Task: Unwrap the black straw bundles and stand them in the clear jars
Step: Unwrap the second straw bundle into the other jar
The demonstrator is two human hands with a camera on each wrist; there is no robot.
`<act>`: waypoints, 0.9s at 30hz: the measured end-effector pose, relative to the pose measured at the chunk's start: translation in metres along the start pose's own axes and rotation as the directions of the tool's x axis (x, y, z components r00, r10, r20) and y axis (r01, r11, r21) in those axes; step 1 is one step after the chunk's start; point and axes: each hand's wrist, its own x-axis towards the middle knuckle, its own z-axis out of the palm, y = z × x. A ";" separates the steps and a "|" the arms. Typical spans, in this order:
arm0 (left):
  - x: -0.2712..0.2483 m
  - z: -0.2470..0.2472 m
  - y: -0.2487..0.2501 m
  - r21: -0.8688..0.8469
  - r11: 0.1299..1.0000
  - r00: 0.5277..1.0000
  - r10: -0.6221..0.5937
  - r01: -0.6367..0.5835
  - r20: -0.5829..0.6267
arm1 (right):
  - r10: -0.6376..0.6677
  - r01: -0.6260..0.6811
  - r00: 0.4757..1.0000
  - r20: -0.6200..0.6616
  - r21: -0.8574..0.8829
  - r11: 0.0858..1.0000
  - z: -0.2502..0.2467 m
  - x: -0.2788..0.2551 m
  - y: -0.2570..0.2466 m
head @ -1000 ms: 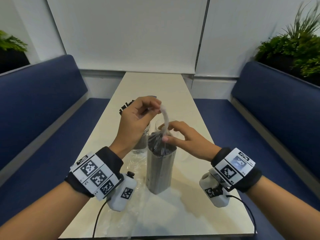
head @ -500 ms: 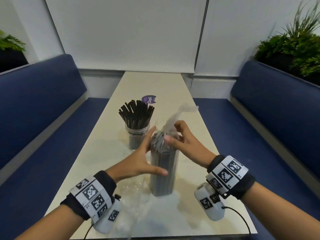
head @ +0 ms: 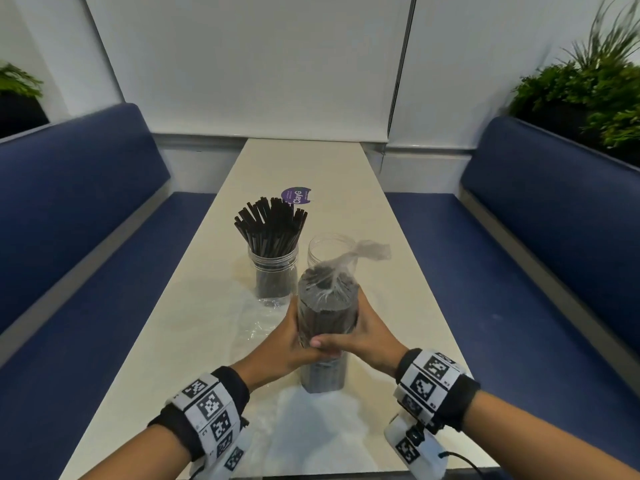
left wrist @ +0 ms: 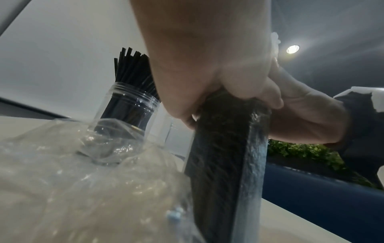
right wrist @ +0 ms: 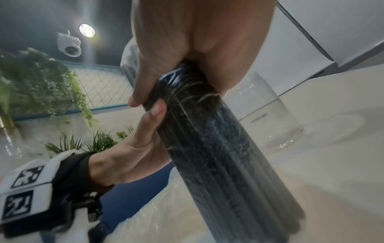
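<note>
two clear jars stand on a long pale table (head: 194,327): one jar (head: 273,271) full of loose black straws, one empty jar (head: 327,247) just right of it. one wrapped straw bundle (head: 325,327) stands upright on the table nearer the person, its plastic twisted into a tail at the top. the left hand (head: 287,344) and right hand (head: 370,337) each curl around the bundle's middle from opposite sides, thumbs meeting in front. one crumpled clear wrapper (head: 259,323) lies left of the bundle.
</note>
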 end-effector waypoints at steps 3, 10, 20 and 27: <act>0.000 -0.002 -0.003 0.045 0.999 0.999 -0.023 0.022 0.030 | 0.026 -0.025 1.000 0.016 -0.053 0.998 0.002 -0.001 0.006; 0.002 -0.034 0.027 0.122 0.991 0.997 0.040 -0.048 0.068 | -0.039 0.041 0.999 0.028 -0.097 0.994 -0.012 0.002 -0.023; 0.000 -0.002 0.015 -0.120 0.991 0.997 0.056 -0.063 -0.062 | -0.055 0.056 0.998 0.028 -0.041 0.998 0.002 -0.007 -0.001; 0.000 -0.004 0.012 -0.106 0.994 0.997 0.009 -0.017 -0.071 | -0.009 0.011 0.996 0.086 -0.020 1.000 0.001 -0.005 -0.002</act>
